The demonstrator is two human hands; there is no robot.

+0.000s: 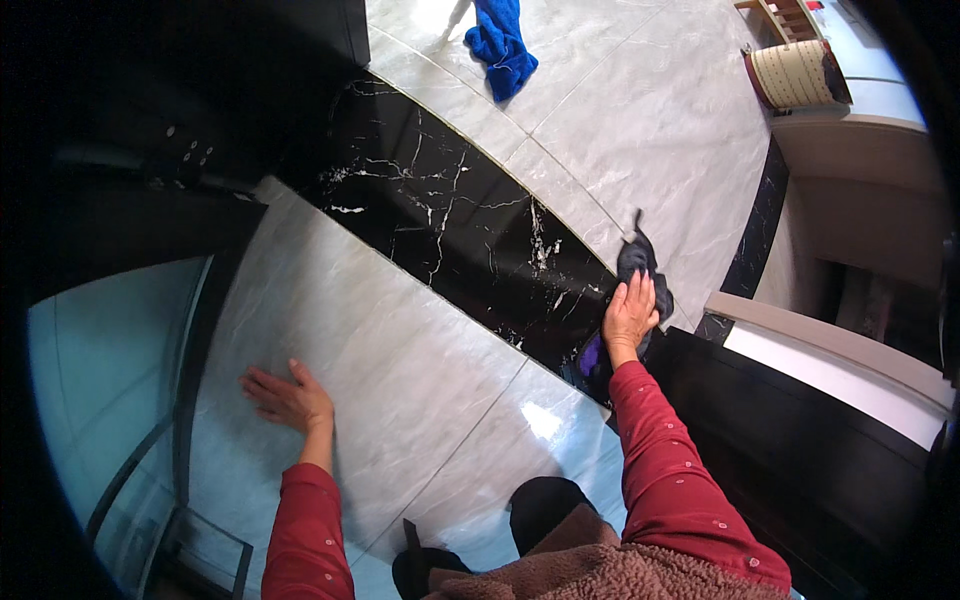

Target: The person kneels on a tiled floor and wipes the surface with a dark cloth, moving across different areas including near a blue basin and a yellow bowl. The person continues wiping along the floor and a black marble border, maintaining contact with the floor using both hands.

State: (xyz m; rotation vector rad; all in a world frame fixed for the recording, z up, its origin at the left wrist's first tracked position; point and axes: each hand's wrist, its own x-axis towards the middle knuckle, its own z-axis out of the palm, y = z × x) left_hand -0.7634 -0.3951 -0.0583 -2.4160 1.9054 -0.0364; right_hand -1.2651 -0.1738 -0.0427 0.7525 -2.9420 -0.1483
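My right hand [631, 315] lies flat on a dark cloth [645, 262], its fingers extended, at the right end of a black marble threshold strip [450, 202]. Part of the cloth is hidden under the palm, and a purple patch [591, 357] shows beside the wrist. Whether the patch belongs to the same cloth, I cannot tell. To the left, my left hand [289, 395] is spread with fingers apart and nothing in it, over or on the pale marble-look floor tile [405, 352]. A blue cloth [504, 52] lies crumpled on the tiles beyond the strip.
A black door frame [780, 405] stands close on the right. At the left is a dark-framed glass door [120, 360]. A cream cylindrical container or stool [799, 75] and a small wooden rack [784, 19] are at the upper right, near a curved cabinet base [855, 157].
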